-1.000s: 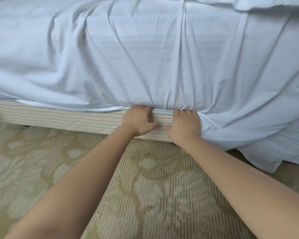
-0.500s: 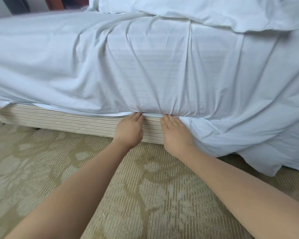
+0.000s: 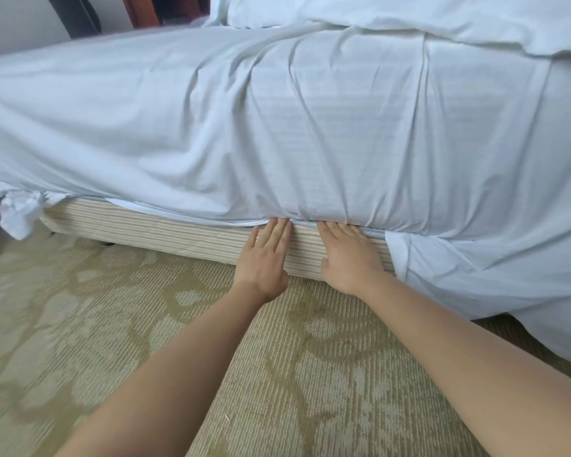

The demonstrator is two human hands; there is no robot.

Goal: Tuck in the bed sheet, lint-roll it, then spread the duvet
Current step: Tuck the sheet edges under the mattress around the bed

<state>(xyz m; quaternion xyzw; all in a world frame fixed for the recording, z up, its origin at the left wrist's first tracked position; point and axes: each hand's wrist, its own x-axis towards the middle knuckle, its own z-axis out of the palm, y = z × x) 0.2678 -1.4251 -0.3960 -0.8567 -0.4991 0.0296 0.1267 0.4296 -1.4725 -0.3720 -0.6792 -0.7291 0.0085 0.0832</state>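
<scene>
Basically still in the tuck-in step, judging by how the sheet lies. Both hands are flat, fingers straight, holding nothing. The left hand point(image 3: 265, 258) and right hand point(image 3: 350, 255) sit side by side, a narrow strip of the striped bed base point(image 3: 165, 230) showing between them, fingertips at the seam where the mattress side meets the base.

The bed sheet point(image 3: 310, 133) lies directly ahead of and above the hands, draped down the mattress side. Its hem runs left-right along the seam, so the working axis is horizontal, parallel to the base. Left of the hands the hem looks tucked, apart from a crumpled white bunch point(image 3: 15, 209) hanging at the far-left corner. Right of the right hand a loose flap point(image 3: 475, 275) hangs down over the base onto the patterned carpet point(image 3: 145, 324).

Key relation: the untucked run starts just beside the right hand and extends rightward, so the right hand is nearer; the left would have to follow across. Next move likely calls for sliding right along the seam and pushing the flap under.

The duvet point(image 3: 409, 14) is piled on top at the far edge, not yet spread. No lint roller in view.

Risk: folds fanning up from the tuck point may lock in as wrinkles.
</scene>
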